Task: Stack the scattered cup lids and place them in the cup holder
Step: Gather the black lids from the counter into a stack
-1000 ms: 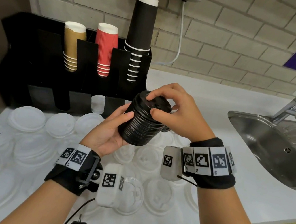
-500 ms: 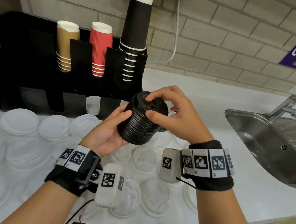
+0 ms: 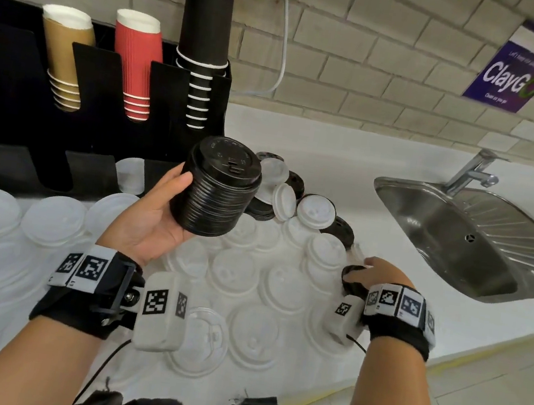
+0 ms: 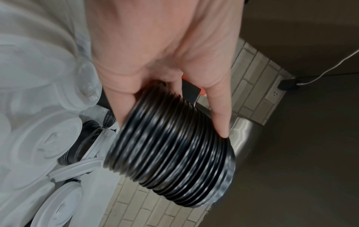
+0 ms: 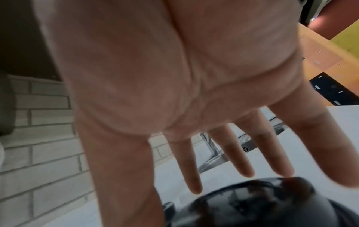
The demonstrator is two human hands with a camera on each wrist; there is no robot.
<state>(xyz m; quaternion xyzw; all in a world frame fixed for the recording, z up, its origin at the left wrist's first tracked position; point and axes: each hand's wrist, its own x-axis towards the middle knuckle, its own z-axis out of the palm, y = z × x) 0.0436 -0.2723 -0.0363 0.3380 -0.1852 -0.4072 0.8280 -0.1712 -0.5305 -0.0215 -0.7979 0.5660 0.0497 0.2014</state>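
Holding one stack of black lids (image 3: 217,191) (tilted, above the counter), the left hand (image 3: 148,219) curls around it. The right hand (image 3: 378,271), fingers straight and spread, touches one black lid (image 3: 351,277) on the white counter (image 3: 350,166). Three cup stacks stand in the cup holder (image 3: 1,114); one steel sink (image 3: 474,240) is at right.

The right hand (image 3: 376,270) has let go of the stack of black lids (image 3: 217,188) and gone down to a black lid (image 3: 353,279) near the surface's front edge. The left hand (image 3: 148,219) now holds the stack alone.
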